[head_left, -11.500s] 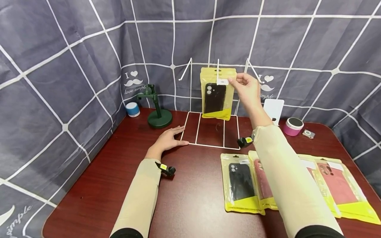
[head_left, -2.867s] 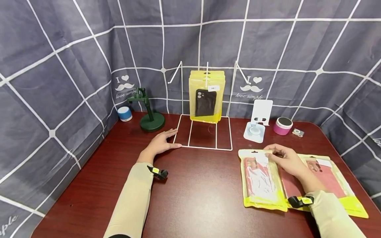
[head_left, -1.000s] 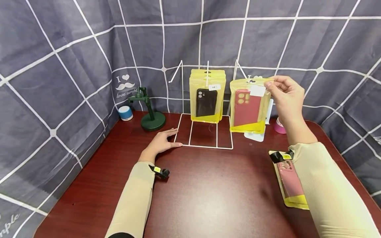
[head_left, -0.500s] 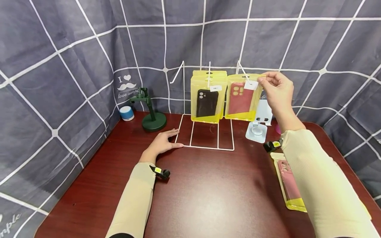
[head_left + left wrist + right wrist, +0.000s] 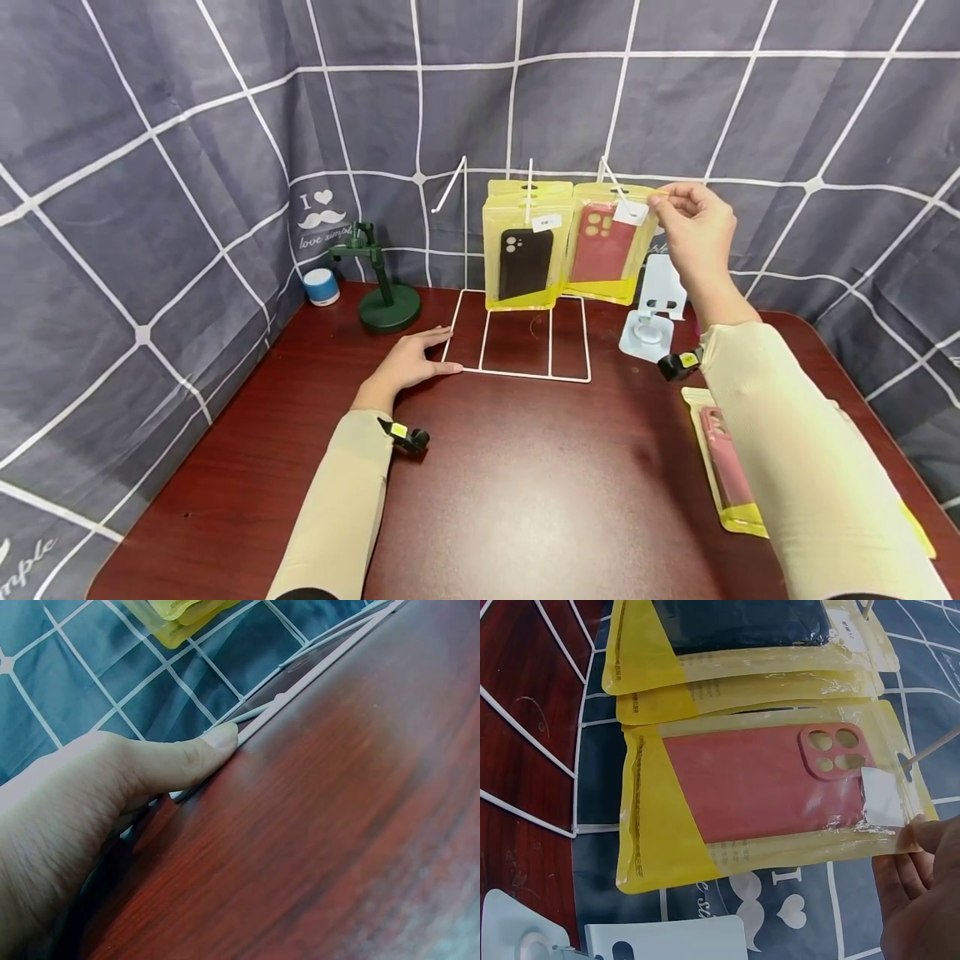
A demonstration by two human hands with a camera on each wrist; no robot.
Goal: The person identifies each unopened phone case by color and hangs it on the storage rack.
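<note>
Red case packet (image 5: 604, 247) at right peg (image 5: 619, 185) of wire rack (image 5: 525, 371), far side of tabletop (image 5: 525, 483). R hand (image 5: 693, 223) pinches its top corner; L hand (image 5: 411, 363) flat, fingers straight, on rack base. Judgement: keep the hang hole square to the peg tip w/ the base steadied.

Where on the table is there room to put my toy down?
The widest bare patch of table lies between the two sleeves, in front of the white wire rack. The right side is crowded with packaged cases, and the back edge holds stands and speakers.
</note>
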